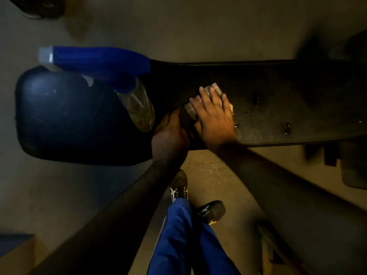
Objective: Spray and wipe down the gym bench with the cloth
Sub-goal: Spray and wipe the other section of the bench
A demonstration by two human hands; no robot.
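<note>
A single wide-angle camera on the person's head is looking almost straight down, close over the worktop (278,100), which is running across the picture from left to right. Both forearms are reaching in from the bottom edge, and the person's shoes (179,187) on the floor (218,175) are showing below the near edge.
</note>
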